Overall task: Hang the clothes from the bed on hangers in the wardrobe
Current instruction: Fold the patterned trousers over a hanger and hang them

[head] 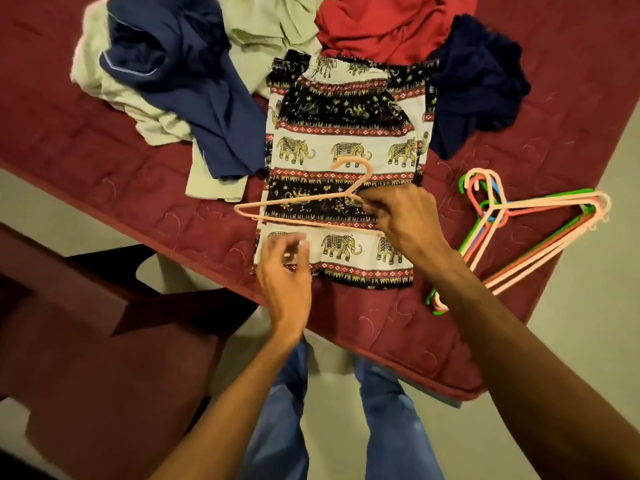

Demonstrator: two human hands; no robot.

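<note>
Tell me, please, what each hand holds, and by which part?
The right hand pinches the pale pink plastic hanger beside its hook; the blurred left hand's hold cannot be told.

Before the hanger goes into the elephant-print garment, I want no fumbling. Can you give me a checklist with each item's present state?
1. Hanger gripped: the right hand pinches the pink hanger near its neck. Ok.
2. Garment spread: the elephant-print garment lies flat on the bed. Ok.
3. Fabric held: the left hand is at the garment's near-left edge, but it is blurred. Cannot tell.
4. Hanger threaded: it is over the cloth, not inside it. Not ok.
5. Spare hangers out of the way: they are stacked apart, to the right. Ok.
</note>
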